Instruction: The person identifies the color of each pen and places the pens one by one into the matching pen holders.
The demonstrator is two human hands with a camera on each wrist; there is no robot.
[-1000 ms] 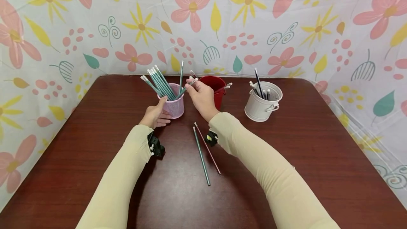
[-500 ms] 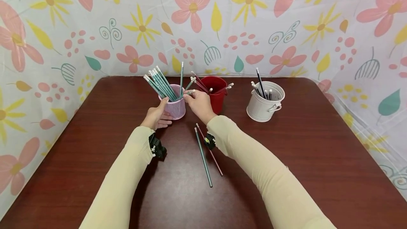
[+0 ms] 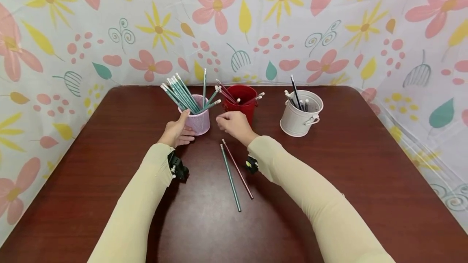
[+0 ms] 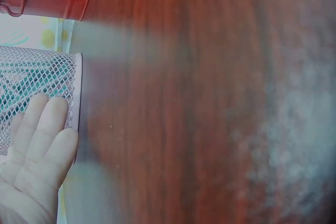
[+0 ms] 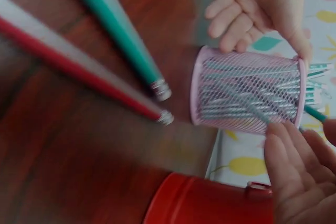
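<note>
A pink mesh pencil cup stands at the back left of the table, with several teal pencils leaning in it, erasers up. My left hand rests against its near left side, thumb at the rim and straight fingers along the mesh. In the left wrist view those fingers lie flat on the wall. My right hand hovers just right of the cup, in front of the red bucket, fingers loosely bent with nothing in them. Below it lie a teal pencil and a dark red pencil.
Dark red pencils lean in the red bucket. Farther right stands a white bucket with several dark pencils. A flowered cloth hangs behind the brown table.
My right hand has let go of a teal pencil, which now leans over the pink cup's right rim. It has drawn back down and right. My left hand stays at the cup.
</note>
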